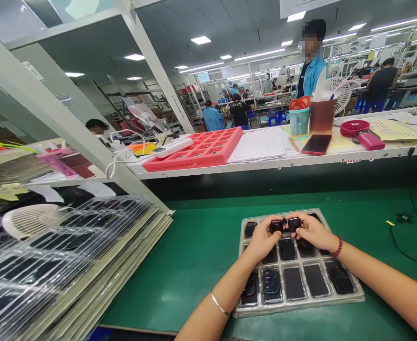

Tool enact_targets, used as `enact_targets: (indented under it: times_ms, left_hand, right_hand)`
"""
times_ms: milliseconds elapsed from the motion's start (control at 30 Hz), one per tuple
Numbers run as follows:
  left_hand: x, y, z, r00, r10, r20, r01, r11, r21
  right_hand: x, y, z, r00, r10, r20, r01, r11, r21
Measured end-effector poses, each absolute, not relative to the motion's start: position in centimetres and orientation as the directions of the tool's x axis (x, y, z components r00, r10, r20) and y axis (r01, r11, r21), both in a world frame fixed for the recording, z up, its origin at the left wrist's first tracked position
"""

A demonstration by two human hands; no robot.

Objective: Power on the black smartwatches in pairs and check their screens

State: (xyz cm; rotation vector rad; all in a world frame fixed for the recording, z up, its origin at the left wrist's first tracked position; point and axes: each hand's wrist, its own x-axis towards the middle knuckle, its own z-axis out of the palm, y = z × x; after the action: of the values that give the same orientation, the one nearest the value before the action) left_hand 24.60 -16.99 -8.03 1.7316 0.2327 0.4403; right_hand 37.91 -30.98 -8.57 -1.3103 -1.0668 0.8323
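Note:
Above the far rows of a clear plastic tray (261, 310), my left hand (263, 239) is closed on a black smartwatch body (276, 226) with rounded corners. Close beside it, my right hand (313, 232) pinches a second smartwatch body (294, 225) between thumb and fingers. Both are without straps. More dark watch bodies lie in the tray's pockets, and one watch (271, 281) in the near row has text on its screen. Two near-row pockets (294, 282) show flat black bottoms. My hands and wrists cover part of the far rows.
Stacked trays (123, 255) of dark pieces stand at the left, with a white fan (32, 220) behind. A black cable (398, 244) lies right on the green table (194, 265). The shelf above carries a red foam tray (208, 147), papers and a phone (316, 144). People are beyond.

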Motion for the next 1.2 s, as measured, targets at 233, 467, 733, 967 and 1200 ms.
enact_targets:
  times_ms: [233,467,733,967,1200]
  left_hand:
    - [24.7,-16.8,-8.4,0.911,0.389,0.135,-0.06,-0.199,0.978]
    - [24.7,-17.1,-7.9,0.906,0.411,0.104,-0.076,-0.083,0.994]
    - [24.5,-16.3,-6.5,0.937,0.325,-0.126,-0.056,0.498,0.865]
    - [24.4,-15.9,-6.4,0.894,0.388,-0.226,-0.082,0.636,0.767]
    - [24.3,-16.1,-6.7,0.938,0.317,-0.139,-0.091,0.612,0.785]
  right_hand:
    - [38.0,-31.0,-8.9,0.312,0.938,0.149,0.083,0.13,-0.988]
    - [37.7,-30.9,-8.9,0.35,0.925,0.15,0.046,0.143,-0.989]
    - [39.5,-31.1,-8.5,0.433,0.901,-0.001,-0.444,0.212,-0.871]
    - [41.0,-31.2,-8.7,0.235,0.971,-0.055,-0.727,0.137,-0.673]
    - [40.9,-31.2,-8.5,0.217,0.974,-0.068,-0.733,0.117,-0.67]
